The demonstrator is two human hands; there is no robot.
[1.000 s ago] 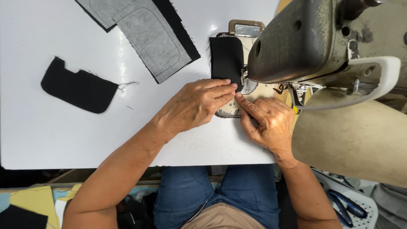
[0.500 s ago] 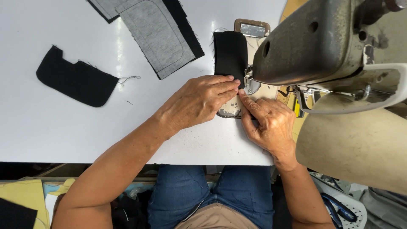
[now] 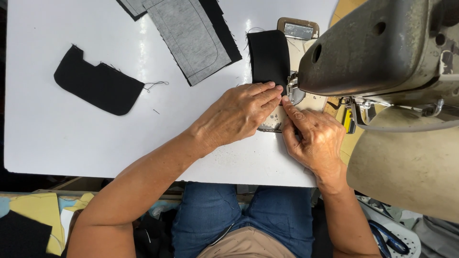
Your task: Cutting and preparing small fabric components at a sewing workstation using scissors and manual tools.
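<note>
— What's the setting?

— A white worktable (image 3: 71, 143) fills the scene, with a big grey-green sewing machine (image 3: 382, 52) looming at the right. At the far edge lie grey and black fabric panels (image 3: 191, 38); to the left sits a lone black cut piece (image 3: 95, 86) with a loose thread.

— And the work itself?

— A black fabric strip (image 3: 268, 55) lies under the machine's head, running away from the person toward the far side. The left hand (image 3: 239, 114) lies flat, fingers pressed together on the strip's near end. The right hand (image 3: 313, 138) points its index fingertip at the foot, other fingers curled.

— Which step, would you say?

— Feeding a seam, I judge. Next calls for steady, even guiding with fingertips kept off the needle.
</note>
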